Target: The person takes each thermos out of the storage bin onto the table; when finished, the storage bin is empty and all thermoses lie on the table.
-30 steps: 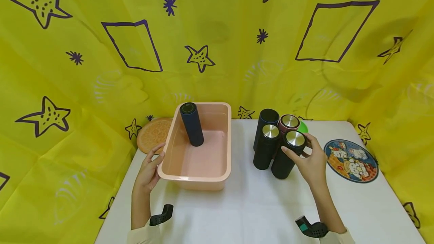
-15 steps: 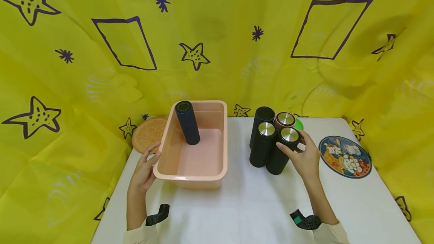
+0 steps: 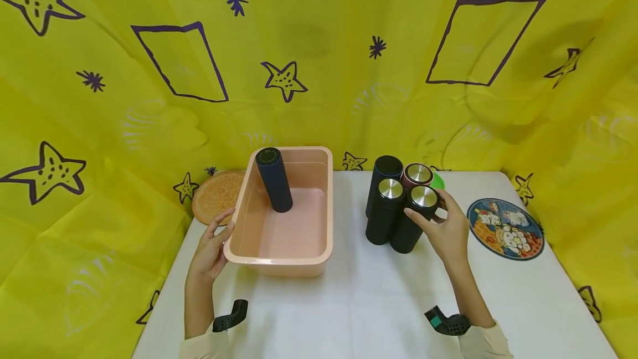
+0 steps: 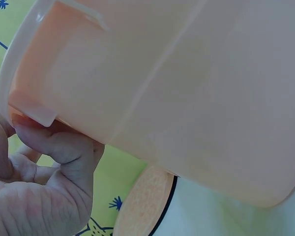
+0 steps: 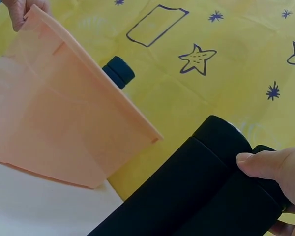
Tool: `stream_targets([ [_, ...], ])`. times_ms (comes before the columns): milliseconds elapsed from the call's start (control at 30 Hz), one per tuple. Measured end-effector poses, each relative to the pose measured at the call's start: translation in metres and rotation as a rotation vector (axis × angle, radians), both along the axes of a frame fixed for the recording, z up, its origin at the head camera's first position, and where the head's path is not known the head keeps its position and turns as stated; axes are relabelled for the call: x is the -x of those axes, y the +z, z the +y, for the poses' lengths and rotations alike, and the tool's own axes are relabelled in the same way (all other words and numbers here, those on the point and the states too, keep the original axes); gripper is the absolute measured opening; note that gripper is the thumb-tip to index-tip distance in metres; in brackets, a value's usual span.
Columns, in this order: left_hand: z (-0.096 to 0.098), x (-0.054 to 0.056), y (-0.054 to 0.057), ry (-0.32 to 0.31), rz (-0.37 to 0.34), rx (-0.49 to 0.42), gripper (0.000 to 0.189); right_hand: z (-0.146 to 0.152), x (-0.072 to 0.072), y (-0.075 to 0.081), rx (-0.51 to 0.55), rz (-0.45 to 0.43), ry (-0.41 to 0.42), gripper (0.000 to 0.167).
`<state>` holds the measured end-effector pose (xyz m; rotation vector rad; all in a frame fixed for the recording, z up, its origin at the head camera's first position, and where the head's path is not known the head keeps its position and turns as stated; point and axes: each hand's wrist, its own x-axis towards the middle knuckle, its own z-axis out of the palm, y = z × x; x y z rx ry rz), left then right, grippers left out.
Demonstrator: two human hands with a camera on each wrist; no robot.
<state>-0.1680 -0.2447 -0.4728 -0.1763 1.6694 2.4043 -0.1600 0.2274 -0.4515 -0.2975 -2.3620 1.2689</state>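
Note:
My left hand grips the left rim of a peach plastic tub, thumb and fingers pinching its edge in the left wrist view. A dark blue thermos stands inside the tub near its left wall. My right hand holds a black thermos around its silver-topped lid, thumb on the near side in the right wrist view. This thermos is at the front right of a tight cluster, with another black thermos, a dark blue one and a pink-rimmed one mostly hidden behind.
A bright green object shows partly behind the cluster. Round mats lie on the white table: a pizza-patterned one behind the tub's left side, a cartoon one at the right. Yellow patterned cloth encloses the back and sides.
The head view has shifted a little, moving everything slightly left. The thermos in my right hand has moved slightly closer to its neighbours. My left hand keeps hold of the tub.

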Motion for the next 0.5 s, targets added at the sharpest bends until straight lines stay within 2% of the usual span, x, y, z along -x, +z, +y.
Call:
stream_targets([
  [267,-0.0012,-0.0019,-0.0008,0.019,-0.001,-0.006,0.037,-0.0019,-0.0001,-0.0028,-0.006,0.032,0.021,0.069],
  [500,0.0017,-0.0004,-0.001,0.008,0.025,-0.025,0.032,0.0004,0.0002,-0.0044,0.011,0.081,0.022,0.068],
])
